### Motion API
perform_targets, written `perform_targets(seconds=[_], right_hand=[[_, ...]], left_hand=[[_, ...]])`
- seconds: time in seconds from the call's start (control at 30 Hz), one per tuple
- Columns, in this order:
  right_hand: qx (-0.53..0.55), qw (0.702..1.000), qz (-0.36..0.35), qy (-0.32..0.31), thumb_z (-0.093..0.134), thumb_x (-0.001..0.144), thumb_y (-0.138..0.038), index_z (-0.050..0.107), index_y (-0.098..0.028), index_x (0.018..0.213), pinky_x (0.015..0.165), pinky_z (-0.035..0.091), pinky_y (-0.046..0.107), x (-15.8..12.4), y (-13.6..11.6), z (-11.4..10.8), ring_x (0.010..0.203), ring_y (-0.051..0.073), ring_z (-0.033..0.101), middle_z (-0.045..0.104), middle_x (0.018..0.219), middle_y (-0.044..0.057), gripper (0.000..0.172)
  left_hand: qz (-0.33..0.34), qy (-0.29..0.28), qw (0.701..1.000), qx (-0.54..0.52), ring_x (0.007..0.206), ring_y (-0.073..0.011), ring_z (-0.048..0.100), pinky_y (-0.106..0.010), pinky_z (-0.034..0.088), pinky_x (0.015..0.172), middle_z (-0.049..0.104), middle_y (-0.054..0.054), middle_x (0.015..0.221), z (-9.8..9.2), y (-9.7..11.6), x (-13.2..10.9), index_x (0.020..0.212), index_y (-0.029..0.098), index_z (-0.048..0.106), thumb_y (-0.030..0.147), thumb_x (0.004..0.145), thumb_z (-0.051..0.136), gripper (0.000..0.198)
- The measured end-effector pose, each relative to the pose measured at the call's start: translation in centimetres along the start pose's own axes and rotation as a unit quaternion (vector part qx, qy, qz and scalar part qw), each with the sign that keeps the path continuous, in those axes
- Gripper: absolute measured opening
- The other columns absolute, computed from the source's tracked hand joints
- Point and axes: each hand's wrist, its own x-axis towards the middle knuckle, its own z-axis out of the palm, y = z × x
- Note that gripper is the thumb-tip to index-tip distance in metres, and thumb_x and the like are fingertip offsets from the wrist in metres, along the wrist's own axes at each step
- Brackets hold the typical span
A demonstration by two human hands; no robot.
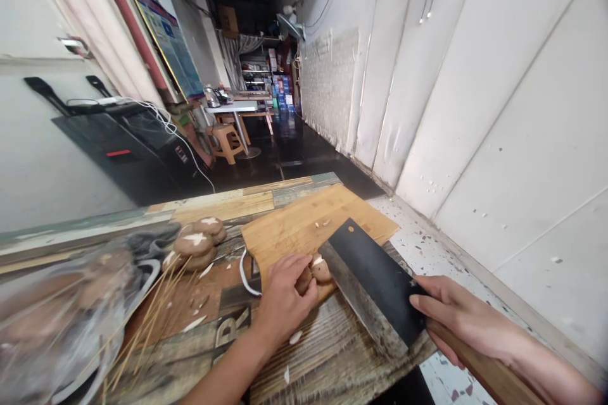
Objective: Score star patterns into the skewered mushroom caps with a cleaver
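My left hand (284, 296) pinches a brown mushroom (317, 271) against the wooden cutting board (304, 223), fingers curled round it. My right hand (458, 318) grips the wooden handle of a large black cleaver (375, 283). The blade's edge rests right beside the mushroom, on its right. A few small mushroom scraps lie on the board farther back.
Whole mushrooms (197, 242) are piled left of the board, next to several bamboo skewers (152, 323) and a blurred plastic bag (57, 323). The table is patterned wood (213, 202). A white panelled wall (498, 107) runs along the right; a stool (228, 140) and table stand down the corridor.
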Motion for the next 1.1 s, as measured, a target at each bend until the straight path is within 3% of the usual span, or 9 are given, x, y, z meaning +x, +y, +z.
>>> perform_targets(seconds=[0.27,0.57,0.8,0.97,1.1], right_hand=[[0.051,0.998,0.017,-0.012,0.057,0.081,-0.047,0.04,-0.023,0.069,0.028,0.025,0.016,2.6,-0.1,-0.8,0.023,0.008,0.038,0.049,0.03,-0.006,0.031],[0.039,0.999,0.028,-0.021,0.056,0.084,-0.048,0.044,-0.021,0.072,0.03,0.022,0.017,0.7,0.6,-1.1,0.024,0.008,0.04,0.051,0.032,-0.007,0.031],[0.095,0.995,0.041,0.003,0.064,0.071,-0.06,0.038,-0.024,0.072,0.028,0.022,0.018,2.5,0.0,-0.5,0.022,0.009,0.037,0.048,0.03,-0.006,0.044],[0.155,0.986,0.046,0.045,0.062,0.075,-0.054,0.041,-0.023,0.082,0.028,0.02,0.017,2.0,0.6,-1.3,0.023,0.01,0.036,0.049,0.028,-0.006,0.038],[0.188,0.981,0.019,0.049,0.063,0.079,-0.05,0.044,-0.021,0.082,0.029,0.021,0.016,1.0,2.0,-1.7,0.024,0.009,0.037,0.048,0.028,-0.006,0.034]], left_hand=[[0.006,0.003,1.0,0.014,0.099,-0.0251,0.064,-0.048,0.05,0.092,0.07,-0.007,0.105,0.1,0.1,0.1,0.103,0.02,0.065,0.013,0.069,0.06,0.035],[-0.01,-0.005,1.0,-0.012,0.101,-0.0252,0.064,-0.045,0.05,0.093,0.071,-0.007,0.106,0.1,0.7,0.1,0.103,0.02,0.067,0.013,0.068,0.062,0.036],[-0.015,-0.021,1.0,0.008,0.101,-0.0257,0.063,-0.046,0.048,0.094,0.071,-0.007,0.107,0.0,0.8,0.3,0.103,0.02,0.068,0.014,0.069,0.062,0.036],[-0.03,-0.042,0.998,0.042,0.106,-0.0299,0.061,-0.053,0.043,0.097,0.07,-0.009,0.11,-0.6,1.1,0.6,0.106,0.02,0.068,0.022,0.069,0.064,0.036],[-0.035,-0.058,0.997,0.043,0.109,-0.0294,0.06,-0.052,0.042,0.097,0.069,-0.009,0.114,-1.2,1.4,1.1,0.108,0.02,0.068,0.034,0.08,0.06,0.033]])
